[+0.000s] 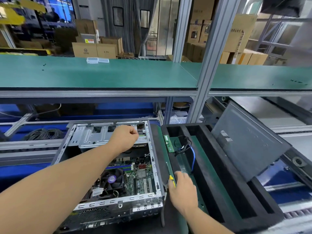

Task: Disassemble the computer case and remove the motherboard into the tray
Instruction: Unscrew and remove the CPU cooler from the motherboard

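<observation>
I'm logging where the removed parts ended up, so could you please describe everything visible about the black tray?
The black tray looks like foam, with long parallel slots. It sits right of the computer case, touching it. One slot holds a green memory stick and black and blue cables. The grey side panel leans tilted on its far end. The right hand reaches into the near slot.

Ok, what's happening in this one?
A person is taking apart an open computer case. The left hand reaches to the metal drive cage at the back, fingers curled. The right hand holds a yellow-handled screwdriver beside the foam tray. The motherboard is still inside the case.
</observation>
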